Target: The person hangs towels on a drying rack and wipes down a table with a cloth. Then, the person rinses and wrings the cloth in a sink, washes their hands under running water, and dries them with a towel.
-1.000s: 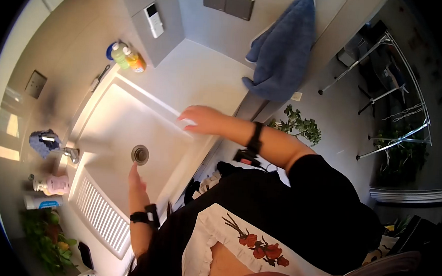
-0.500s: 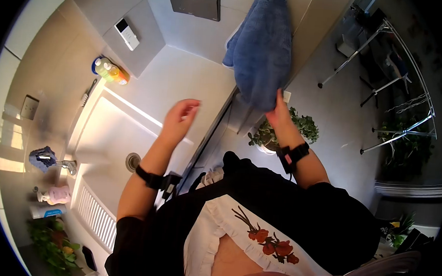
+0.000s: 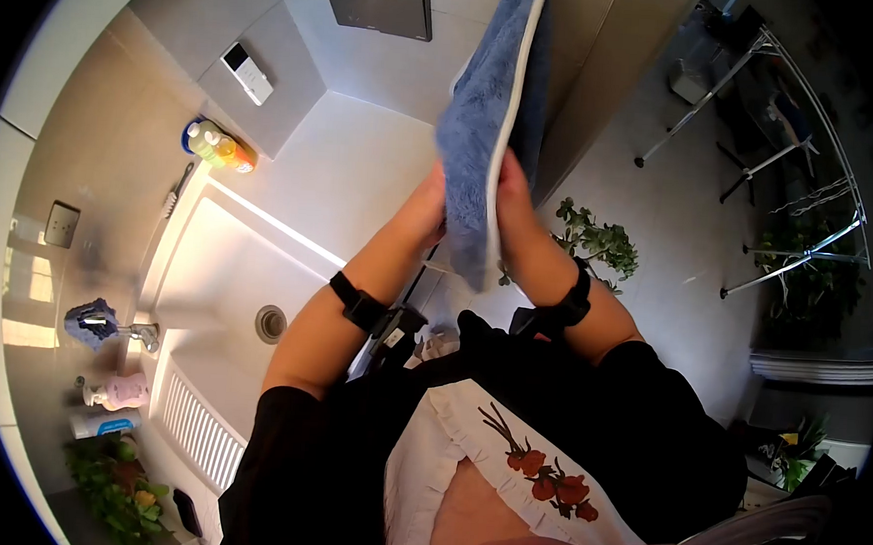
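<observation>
A fluffy blue towel (image 3: 475, 146) with a white edge hangs down from the top of the view beside the wall corner. My left hand (image 3: 430, 205) is closed on its left side, with most of its fingers hidden behind the cloth. My right hand (image 3: 512, 196) grips the towel from the right, next to the white edge, and its fingers are largely covered too. The towel's lower end dangles below both hands. Black straps with small devices sit round both wrists.
On the left is a white sink (image 3: 230, 252) with a drain (image 3: 270, 324), a faucet (image 3: 141, 334) and a ribbed washboard (image 3: 196, 428). Bottles (image 3: 221, 148) stand at its far corner. A potted plant (image 3: 596, 241) and a metal drying rack (image 3: 808, 154) are on the right.
My left hand has moved right from above the sink to the towel. The towel has turned, showing its white edge, and both hands now hold its lower part.
</observation>
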The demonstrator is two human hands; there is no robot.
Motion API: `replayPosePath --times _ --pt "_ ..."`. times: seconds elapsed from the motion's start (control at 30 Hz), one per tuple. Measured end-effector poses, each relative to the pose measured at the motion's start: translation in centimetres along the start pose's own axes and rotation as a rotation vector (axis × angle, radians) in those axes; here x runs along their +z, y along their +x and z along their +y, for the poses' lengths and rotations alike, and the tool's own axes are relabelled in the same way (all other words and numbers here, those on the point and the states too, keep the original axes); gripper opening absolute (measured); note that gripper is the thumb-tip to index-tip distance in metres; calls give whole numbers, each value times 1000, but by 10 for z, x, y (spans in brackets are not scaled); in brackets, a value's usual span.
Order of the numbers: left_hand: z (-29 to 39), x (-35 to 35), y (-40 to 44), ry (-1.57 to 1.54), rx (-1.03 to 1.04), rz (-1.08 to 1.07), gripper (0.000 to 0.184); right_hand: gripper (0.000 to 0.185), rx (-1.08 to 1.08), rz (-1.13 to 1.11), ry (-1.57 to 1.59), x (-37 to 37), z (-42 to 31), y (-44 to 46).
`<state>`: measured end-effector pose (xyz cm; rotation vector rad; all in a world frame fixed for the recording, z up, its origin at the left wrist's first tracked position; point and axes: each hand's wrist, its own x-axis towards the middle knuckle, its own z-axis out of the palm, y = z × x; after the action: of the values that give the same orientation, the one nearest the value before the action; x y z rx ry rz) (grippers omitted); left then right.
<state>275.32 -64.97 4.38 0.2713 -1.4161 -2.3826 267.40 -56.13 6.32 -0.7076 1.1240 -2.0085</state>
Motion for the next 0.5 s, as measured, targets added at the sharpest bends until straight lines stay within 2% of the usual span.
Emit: replayPosePath --times 0.03,0.13,0.23,0.27,0.3,0.33,0.37,0.4,0.43,0.47,0.5 --pt "6 5 2 -168 40 -19 53 40 149 -167 518 4 -1 5" --pt "24 21 6 -268 67 143 54 41 47 -121 252 4 22 19" --pt "37 26 10 -76 53 306 51 42 -227 -250 105 10 20 18" --pt "39 26 9 32 164 277 51 42 -308 -284 75 21 10 15" --pt "40 26 7 140 271 248 51 44 -500 -155 -296 35 -1 11" --pt "41 26 5 250 380 216 51 44 -386 -144 -173 36 -6 6" --pt "45 35 7 417 456 344 50 45 -275 -134 -49 35 -10 2" --pt "47 34 7 147 374 292 50 45 -162 -124 75 32 -13 0" --pt "51 30 7 -121 289 238 49 50 128 -189 467 19 -16 7" --pt "54 27 7 -388 199 182 49 52 90 -280 450 17 -11 10" --pt "53 22 9 -274 210 233 52 55 56 -366 432 15 -5 11"
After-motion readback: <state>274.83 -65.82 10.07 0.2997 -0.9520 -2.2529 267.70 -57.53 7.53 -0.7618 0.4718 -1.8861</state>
